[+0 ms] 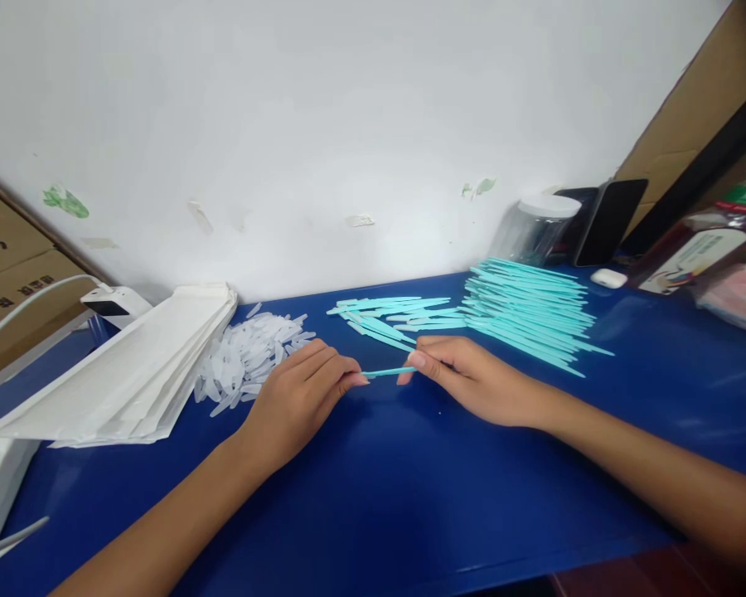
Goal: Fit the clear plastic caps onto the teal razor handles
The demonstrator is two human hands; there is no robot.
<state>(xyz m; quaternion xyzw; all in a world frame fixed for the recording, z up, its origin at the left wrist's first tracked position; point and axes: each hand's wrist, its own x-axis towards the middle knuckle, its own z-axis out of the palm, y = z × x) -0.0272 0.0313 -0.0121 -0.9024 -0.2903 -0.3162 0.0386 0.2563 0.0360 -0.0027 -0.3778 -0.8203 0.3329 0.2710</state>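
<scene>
Between my two hands a thin turquoise stick is held level, just above the blue tabletop. My left hand pinches its left end; the fingertips hide that end, so I cannot tell if a small cap is on it. The other end sits between the thumb and fingers of my right hand. Just behind my left hand lies a heap of small translucent white caps. Past my fingers are several loose turquoise sticks, and a larger stack of turquoise sticks lies behind my right hand.
White paper sleeves are piled at the left, near a white device with a cable. At the back right stand a clear jar, a dark phone, a white earbud case and a bottle. A wall closes the blue table's back.
</scene>
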